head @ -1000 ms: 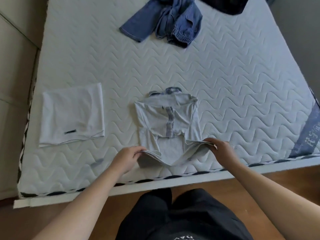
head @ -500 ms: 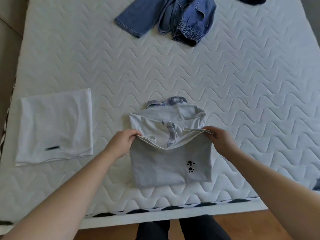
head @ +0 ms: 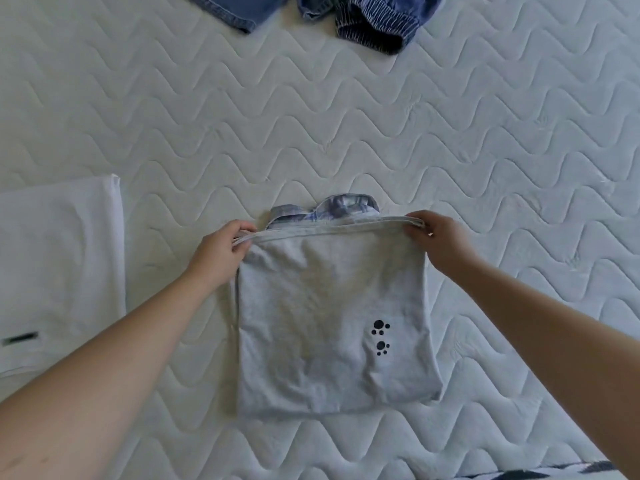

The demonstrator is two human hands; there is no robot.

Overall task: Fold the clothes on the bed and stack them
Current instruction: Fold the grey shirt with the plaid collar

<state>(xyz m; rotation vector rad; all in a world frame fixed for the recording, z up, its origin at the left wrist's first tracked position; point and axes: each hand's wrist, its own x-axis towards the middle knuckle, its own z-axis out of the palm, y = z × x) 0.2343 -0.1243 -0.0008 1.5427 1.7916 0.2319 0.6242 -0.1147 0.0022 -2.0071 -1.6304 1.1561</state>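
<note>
One grey shirt (head: pixel 332 323) lies folded near the bed's (head: pixel 450 140) near edge, its plaid collar (head: pixel 325 211) peeking out at the far side. The left hand (head: pixel 221 254) pinches the folded hem's left corner; the right hand (head: pixel 438 242) pinches the right corner, both arms stretched forward. Two paw prints (head: pixel 380 336) mark the shirt. One folded white garment (head: pixel 59 271) lies toward the left edge, bearing an unreadable dark label (head: pixel 20 338). Denim clothes (head: pixel 311 12) lie at the far side.

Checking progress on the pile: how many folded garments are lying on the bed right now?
2. The grey shirt lies in the middle, both hands pinching its far edge; the white garment lies to its left, partly cut off by the frame. More may lie outside the view.
</note>
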